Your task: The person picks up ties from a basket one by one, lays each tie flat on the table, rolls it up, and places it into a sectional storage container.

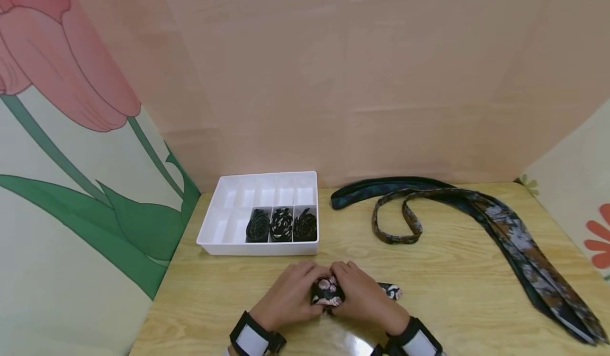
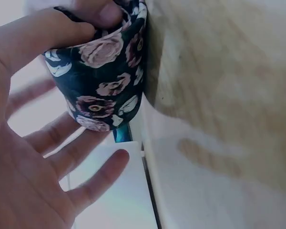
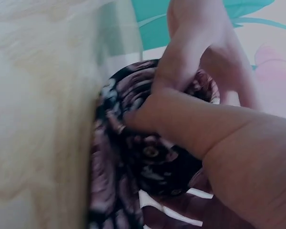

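A dark necktie with pink and white flowers (image 1: pixel 328 291) is wound into a roll standing on edge on the table. My left hand (image 1: pixel 288 296) holds the roll from the left, its thumb at the coil's side and its fingers spread along the outside in the left wrist view. My right hand (image 1: pixel 364 299) grips the other side, with the thumb pressing on the coiled layers in the right wrist view. From beneath the right hand, the unrolled tail end (image 1: pixel 393 291) of this tie sticks out to the right.
Behind the hands stands a white divided tray (image 1: pixel 267 249); three rolled dark ties (image 1: pixel 281 224) sit in its front compartments. On the right, a brown floral tie (image 1: pixel 510 221) lies stretched out over a dark blue-green tie (image 1: pixel 362 190). A papered wall (image 1: pixel 381 80) rises behind the table.
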Available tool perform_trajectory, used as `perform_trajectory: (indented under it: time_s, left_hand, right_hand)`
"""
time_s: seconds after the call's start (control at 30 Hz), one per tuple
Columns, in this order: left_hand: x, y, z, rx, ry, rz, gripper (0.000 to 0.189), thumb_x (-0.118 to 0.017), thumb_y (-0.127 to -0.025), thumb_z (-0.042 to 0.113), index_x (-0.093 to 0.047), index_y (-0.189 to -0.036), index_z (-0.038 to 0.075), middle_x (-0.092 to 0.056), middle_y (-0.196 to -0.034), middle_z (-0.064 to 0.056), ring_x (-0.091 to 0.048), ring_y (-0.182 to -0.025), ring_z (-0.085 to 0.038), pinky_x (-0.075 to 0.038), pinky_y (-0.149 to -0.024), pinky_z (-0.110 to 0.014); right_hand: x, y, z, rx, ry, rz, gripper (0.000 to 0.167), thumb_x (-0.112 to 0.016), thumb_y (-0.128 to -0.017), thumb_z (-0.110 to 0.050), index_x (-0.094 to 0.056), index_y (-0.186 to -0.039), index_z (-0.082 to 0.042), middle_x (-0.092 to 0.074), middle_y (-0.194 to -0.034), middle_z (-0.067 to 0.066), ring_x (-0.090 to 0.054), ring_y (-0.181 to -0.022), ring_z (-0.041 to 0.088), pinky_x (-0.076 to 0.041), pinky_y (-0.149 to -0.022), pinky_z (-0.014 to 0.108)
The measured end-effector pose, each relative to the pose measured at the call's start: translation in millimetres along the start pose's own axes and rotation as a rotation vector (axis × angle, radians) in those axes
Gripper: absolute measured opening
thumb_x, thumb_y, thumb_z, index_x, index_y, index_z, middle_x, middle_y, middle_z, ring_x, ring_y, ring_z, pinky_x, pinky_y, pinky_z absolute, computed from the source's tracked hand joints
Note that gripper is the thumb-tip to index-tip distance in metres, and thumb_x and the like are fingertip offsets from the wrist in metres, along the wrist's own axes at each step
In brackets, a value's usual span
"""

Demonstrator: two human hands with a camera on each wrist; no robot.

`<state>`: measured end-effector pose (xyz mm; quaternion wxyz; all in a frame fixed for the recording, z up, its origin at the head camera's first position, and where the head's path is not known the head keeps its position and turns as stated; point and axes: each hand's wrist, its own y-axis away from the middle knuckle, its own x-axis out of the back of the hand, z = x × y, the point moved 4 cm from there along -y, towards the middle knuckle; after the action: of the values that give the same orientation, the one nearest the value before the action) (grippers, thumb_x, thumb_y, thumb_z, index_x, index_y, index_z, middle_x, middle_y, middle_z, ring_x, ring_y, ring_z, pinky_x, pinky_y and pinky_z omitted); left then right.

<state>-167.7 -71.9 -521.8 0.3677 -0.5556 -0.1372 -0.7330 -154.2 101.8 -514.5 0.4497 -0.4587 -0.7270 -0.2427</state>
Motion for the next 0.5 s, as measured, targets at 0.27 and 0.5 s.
perform_trajectory:
  time_s: [0.27,0.5]
  left_hand:
    - [-0.5,-0.7,1.6,-0.042,-0.012,0.016,0.053,-0.088,-0.08,0.037,-0.07,-0.129,0.031,-0.064,-0.119,0.01,-0.058,-0.105,-0.005,-0.05,-0.092,-0.025]
    - [-3.1,-0.3,5.8,-0.071,-0.037,0.045,0.05,-0.089,-0.078,0.038,-0.071,-0.124,0.034,-0.062,-0.117,0.011,-0.057,-0.107,-0.006,-0.048,-0.091,-0.025]
  right_hand:
    - [-2.5,4.8,7.7,-0.006,-0.075,0.008,0.058,-0.095,-0.074,-0.028,-0.06,-0.12,-0.018,-0.057,-0.111,-0.009,-0.053,-0.1,0.009,-0.053,-0.083,0.031]
    - [-5.6,9.0,11.1,0.009,-0.054,0.032,0.058,-0.094,-0.076,-0.028,-0.061,-0.122,-0.017,-0.06,-0.112,-0.009,-0.054,-0.099,0.008,-0.054,-0.083,0.031]
